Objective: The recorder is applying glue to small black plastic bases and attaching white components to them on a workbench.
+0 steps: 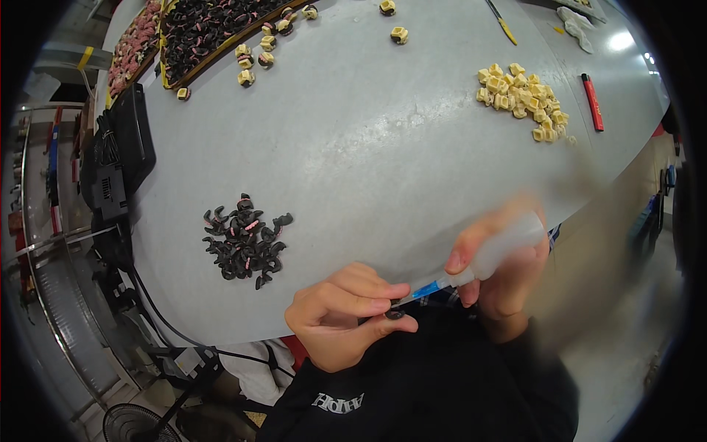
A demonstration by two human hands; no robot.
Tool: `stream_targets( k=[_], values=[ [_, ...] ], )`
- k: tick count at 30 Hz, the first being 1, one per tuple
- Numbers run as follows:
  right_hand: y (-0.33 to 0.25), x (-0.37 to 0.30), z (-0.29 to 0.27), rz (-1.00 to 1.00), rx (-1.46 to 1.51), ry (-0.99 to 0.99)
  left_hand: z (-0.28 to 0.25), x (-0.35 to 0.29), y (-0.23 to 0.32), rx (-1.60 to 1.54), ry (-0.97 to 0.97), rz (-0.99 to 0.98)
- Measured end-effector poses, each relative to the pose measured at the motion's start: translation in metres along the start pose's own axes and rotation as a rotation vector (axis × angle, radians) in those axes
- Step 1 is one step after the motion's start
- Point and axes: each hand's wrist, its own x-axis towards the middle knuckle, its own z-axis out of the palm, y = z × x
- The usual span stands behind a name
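My left hand pinches a small black piece between thumb and fingertips, close to my body at the table's near edge. Fingers hide most of that piece. In my right hand is a translucent white squeeze bottle, tilted so that its blue-based needle tip points down-left and reaches the black piece; whether they touch I cannot tell. To the left of my hands lies a heap of curved black pieces, some with pink ridges like teeth. Hollow pale-yellow pieces are heaped at the far right.
A tray of black-and-pink pieces and another of pink pieces stand at the far left. Yellow-and-black assembled pieces lie beside them. A red marker, a yellow-handled tool and a black device with cables are nearer the edges.
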Motion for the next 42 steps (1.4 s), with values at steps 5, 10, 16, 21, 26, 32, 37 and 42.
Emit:
stream_targets(
  k=[5, 10, 16, 21, 26, 32, 37, 42],
  values=[
    [-0.001, 0.0, -0.002, 0.027, 0.025, 0.003, -0.001, 0.001, 0.001, -0.01, 0.003, -0.011],
    [0.004, 0.001, -0.007, -0.051, 0.105, 0.007, 0.0, 0.001, 0.006, -0.024, 0.026, -0.037],
    [-0.009, 0.006, -0.019, -0.231, -0.037, 0.063, 0.003, -0.002, 0.011, -0.058, 0.045, -0.08],
    [-0.015, 0.013, -0.035, -0.328, -0.519, 0.039, 0.003, -0.001, 0.014, -0.054, 0.062, -0.094],
    [-0.01, 0.022, -0.041, -0.283, -0.699, 0.029, 0.003, -0.001, 0.013, -0.03, 0.084, -0.08],
    [-0.023, 0.02, -0.069, -0.352, -0.748, 0.094, 0.002, 0.0, 0.012, -0.021, 0.086, -0.058],
    [-0.05, 0.034, -0.105, -0.212, -1.306, 0.583, 0.003, -0.002, 0.01, -0.011, 0.07, -0.064],
    [-0.041, 0.034, -0.117, -0.138, -1.26, 0.401, 0.003, -0.002, 0.012, 0.061, 0.053, -0.074]
  ],
)
